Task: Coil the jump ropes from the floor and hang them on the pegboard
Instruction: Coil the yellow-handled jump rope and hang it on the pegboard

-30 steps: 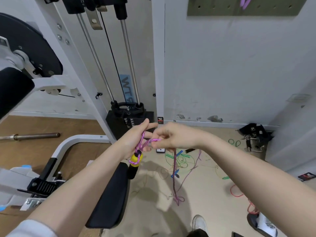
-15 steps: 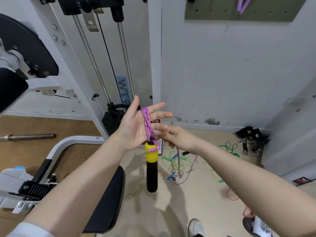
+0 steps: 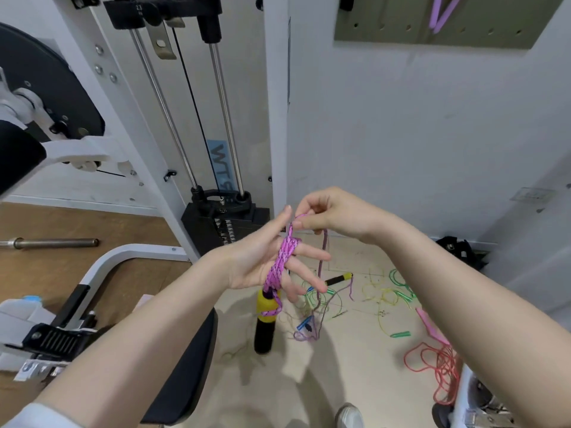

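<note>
Several turns of purple rope (image 3: 282, 261) wrap the left hand's (image 3: 262, 261) spread fingers (image 3: 309, 253) — right hand (image 3: 330, 216) fingers pinch it just above; other ropes (image 3: 398, 291) lie on the floor below.

A pale blue sticker (image 3: 223, 168) on the white frame of the weight machine (image 3: 272, 88) carries dark letters "WT" running downward (what follows is cut off behind the weight stack (image 3: 227, 223)).
</note>
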`<state>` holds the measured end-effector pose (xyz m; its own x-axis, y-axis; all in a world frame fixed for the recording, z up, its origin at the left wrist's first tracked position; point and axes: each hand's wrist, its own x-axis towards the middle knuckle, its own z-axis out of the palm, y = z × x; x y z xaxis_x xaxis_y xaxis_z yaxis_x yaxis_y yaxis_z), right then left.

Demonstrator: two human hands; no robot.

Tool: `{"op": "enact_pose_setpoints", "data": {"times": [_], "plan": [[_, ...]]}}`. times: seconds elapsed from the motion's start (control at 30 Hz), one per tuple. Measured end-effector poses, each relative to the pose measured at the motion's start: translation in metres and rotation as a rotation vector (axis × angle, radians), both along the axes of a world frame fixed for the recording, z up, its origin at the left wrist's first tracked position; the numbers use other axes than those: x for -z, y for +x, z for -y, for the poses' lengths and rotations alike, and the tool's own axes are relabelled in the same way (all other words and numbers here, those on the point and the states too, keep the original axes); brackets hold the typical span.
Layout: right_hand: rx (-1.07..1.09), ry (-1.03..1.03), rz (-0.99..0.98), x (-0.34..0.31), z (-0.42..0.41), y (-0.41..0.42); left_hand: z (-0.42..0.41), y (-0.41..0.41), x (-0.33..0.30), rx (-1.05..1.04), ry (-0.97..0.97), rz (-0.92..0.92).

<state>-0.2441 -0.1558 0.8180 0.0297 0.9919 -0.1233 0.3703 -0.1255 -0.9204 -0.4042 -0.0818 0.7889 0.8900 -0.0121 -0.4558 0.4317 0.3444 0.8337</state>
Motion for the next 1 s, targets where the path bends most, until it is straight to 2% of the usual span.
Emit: {"op": "enact_pose_setpoints", "data": {"times": [0.1,0.17,0.23,0.3,0.43,0.5,0.57,0.67,0.73,0.83,1.0], "plan": [[0.103,0.023,-0.14,0.012,0.005,0.0,-0.002,0.0,-0.005,-0.074,-0.186,0.171],[0.096,0.011,0.036,0.024,0.009,-0.006,-0.003,-0.001,-0.008,-0.183,-0.304,0.293],[-0.014,-0.04,0.211,0.032,0.012,-0.015,-0.005,-0.001,-0.009,-0.339,-0.398,0.366],[-0.127,-0.118,0.243,0.036,0.015,-0.023,-0.008,-0.003,-0.008,-0.478,-0.384,0.372],[-0.308,-0.264,0.268,0.031,0.018,-0.031,-0.018,-0.01,0.002,-0.683,-0.194,0.265],[-0.365,-0.297,0.264,0.022,0.018,-0.036,-0.022,-0.015,0.013,-0.671,-0.053,0.137],[-0.367,-0.26,0.238,0.011,0.017,-0.039,-0.022,-0.021,0.026,-0.557,0.028,0.005],[-0.215,-0.111,0.148,0.004,0.01,-0.037,-0.014,-0.031,0.03,-0.265,0.083,-0.091],[-0.059,-0.004,0.077,0.005,0.005,-0.033,-0.008,-0.037,0.02,-0.161,0.086,-0.121],[0.118,0.037,0.025,0.02,0.001,-0.03,-0.006,-0.045,0.005,-0.153,-0.055,-0.048],[0.0,-0.011,0.38,0.041,0.004,-0.062,-0.019,-0.053,0.004,-0.269,-0.567,0.386]]}}
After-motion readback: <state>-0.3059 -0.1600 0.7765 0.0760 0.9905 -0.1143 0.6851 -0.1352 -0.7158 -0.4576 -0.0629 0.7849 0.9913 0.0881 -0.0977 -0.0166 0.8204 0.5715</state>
